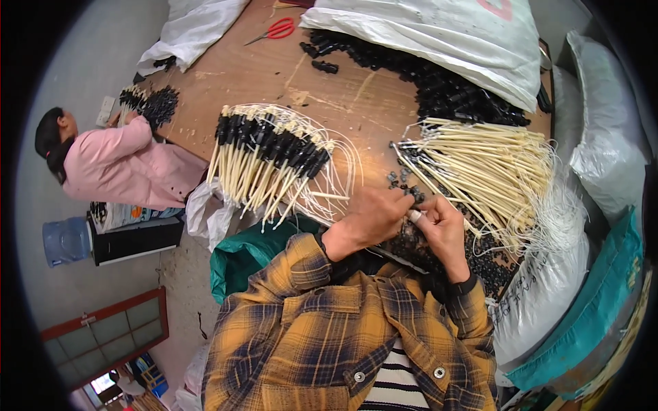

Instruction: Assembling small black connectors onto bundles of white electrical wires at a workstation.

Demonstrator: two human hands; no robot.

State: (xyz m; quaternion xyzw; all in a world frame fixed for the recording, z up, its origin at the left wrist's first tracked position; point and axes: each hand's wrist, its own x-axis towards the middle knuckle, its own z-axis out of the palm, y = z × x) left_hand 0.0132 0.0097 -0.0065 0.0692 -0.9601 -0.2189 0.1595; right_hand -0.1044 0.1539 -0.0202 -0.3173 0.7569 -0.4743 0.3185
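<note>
My left hand (373, 216) and my right hand (444, 229) meet over the table's near edge, both with fingers pinched together. Between the fingertips shows a small black piece (417, 194); its exact kind is too small to tell. White tape wraps a digit of my right hand. Just below and around them lie many loose small black parts (493, 270). To the right spreads a bundle of cream-coloured rods (480, 168) with thin white cords. On the left, a fanned row of similar rods (250, 175) carries black sleeves (267, 140) near the far ends.
A heap of black plastic parts (452, 89) spills from a white sack (439, 34). Red-handled scissors (279, 29) lie on the wooden table (233, 75). A person in pink (127, 161) works at the left. Stuffed sacks (603, 116) crowd the right; a green bag (236, 257) hangs below.
</note>
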